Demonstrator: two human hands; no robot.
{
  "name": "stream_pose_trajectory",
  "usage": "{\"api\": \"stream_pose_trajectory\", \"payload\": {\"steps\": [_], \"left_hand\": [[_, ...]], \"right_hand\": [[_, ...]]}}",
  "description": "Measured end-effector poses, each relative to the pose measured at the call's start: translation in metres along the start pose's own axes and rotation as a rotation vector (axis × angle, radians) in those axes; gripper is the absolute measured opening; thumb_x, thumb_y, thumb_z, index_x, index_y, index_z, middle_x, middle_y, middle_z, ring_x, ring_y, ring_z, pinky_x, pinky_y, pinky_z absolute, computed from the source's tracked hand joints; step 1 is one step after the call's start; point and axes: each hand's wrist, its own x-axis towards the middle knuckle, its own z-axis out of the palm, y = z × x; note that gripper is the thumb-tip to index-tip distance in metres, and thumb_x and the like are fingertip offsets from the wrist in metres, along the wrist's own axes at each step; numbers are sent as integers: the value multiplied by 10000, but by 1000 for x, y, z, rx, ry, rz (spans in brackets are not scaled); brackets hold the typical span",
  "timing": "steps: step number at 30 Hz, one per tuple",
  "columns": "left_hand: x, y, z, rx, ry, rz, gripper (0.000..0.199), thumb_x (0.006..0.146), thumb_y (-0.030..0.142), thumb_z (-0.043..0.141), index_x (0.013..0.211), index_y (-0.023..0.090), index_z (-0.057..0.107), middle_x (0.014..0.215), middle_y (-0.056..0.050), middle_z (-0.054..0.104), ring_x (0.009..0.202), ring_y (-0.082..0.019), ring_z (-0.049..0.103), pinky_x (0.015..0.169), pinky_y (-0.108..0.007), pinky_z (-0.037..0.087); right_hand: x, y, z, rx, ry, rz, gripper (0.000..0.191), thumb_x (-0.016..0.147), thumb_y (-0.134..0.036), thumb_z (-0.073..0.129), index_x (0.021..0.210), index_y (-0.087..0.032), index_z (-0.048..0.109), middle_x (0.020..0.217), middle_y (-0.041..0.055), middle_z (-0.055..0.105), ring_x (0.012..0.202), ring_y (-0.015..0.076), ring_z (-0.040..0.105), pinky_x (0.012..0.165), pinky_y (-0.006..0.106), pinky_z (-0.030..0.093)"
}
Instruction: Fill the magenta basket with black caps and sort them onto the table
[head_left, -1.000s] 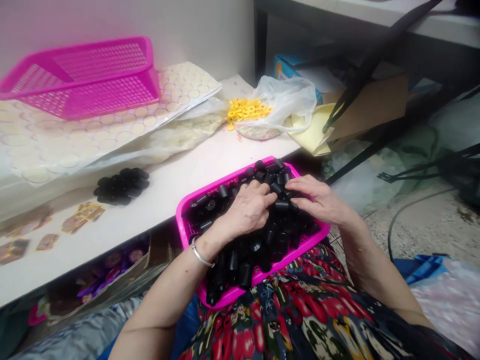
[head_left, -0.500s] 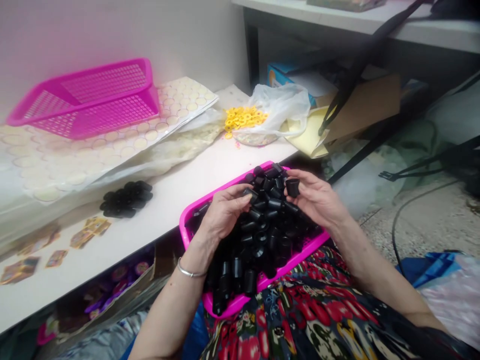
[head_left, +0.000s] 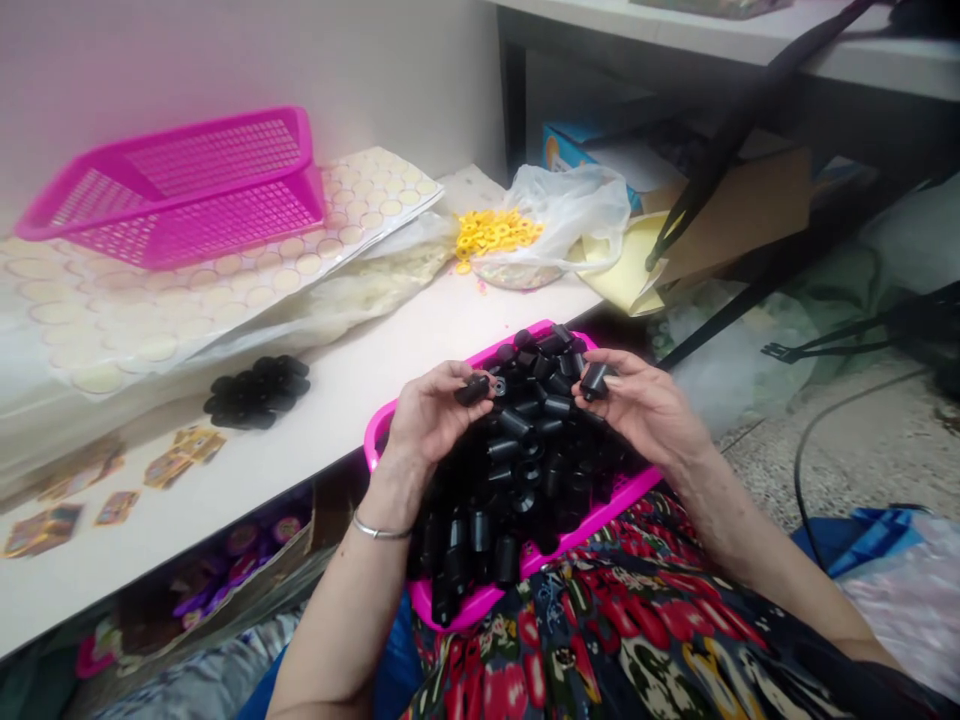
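A pink plastic basket (head_left: 471,606) rests on my lap, heaped with many short black plastic cylinders (head_left: 517,425). Over its left side my left hand (head_left: 435,420) pinches a small black cylindrical piece (head_left: 474,390) between thumb and fingers. My right hand (head_left: 646,405), above the basket's far right part, grips another black cylinder (head_left: 597,381) with a narrower stub at its lower end. The two held pieces are apart from each other. A silver bangle (head_left: 381,530) circles my left wrist.
On the white table (head_left: 352,395) lie a cluster of black cylinders (head_left: 256,392), printed cards (head_left: 184,457), yellow rings (head_left: 495,234) and a clear plastic bag (head_left: 570,215). A second pink basket (head_left: 187,225) stands on circle-patterned sheets (head_left: 382,190). A black strap (head_left: 720,150) hangs at right.
My left hand has drawn back leftward from the pile, its black piece now showing more fully. The right hand's cylinder has tilted, and its narrow stub shows. The view has shifted slightly.
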Motion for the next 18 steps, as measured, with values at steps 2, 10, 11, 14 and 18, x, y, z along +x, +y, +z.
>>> {"api": "stream_pose_trajectory", "payload": {"steps": [2,10,11,14,18], "left_hand": [[1,-2,-2,56,23,12,93,567,134,595,658,127,615,716,-73,660,629,-143,594,519,-223,462],[-3,-20,-1,718,134,199,105,623,237,669,578,154,622,518,28,528,498,-89,416,480,-226,295],[-5,-20,0,822,140,170,167,654,303,686,592,156,638,507,31,516,492,-93,406,477,-233,282],[-9,-19,8,1094,57,95,319,651,481,733,658,163,707,535,18,549,515,-114,434,483,-250,267],[-8,-21,16,1224,-18,140,323,612,487,774,701,179,730,584,13,575,580,-140,484,524,-259,292]], "right_hand": [[-2,-1,1,-37,-11,2,298,697,-246,742,984,-199,675,834,25,709,785,187,695,809,415,583],[-4,11,5,-192,-89,-147,306,715,-224,775,979,-214,620,931,11,694,897,159,683,842,316,548],[-5,12,6,-227,-112,-166,301,738,-235,762,997,-218,609,967,15,682,921,163,677,859,326,544],[-6,10,12,-359,-168,-193,287,791,-264,717,1041,-223,582,1049,35,649,964,171,653,874,335,537],[-9,8,20,-471,-213,-221,274,784,-257,710,1028,-222,591,1008,35,628,937,173,623,809,309,541]]}}
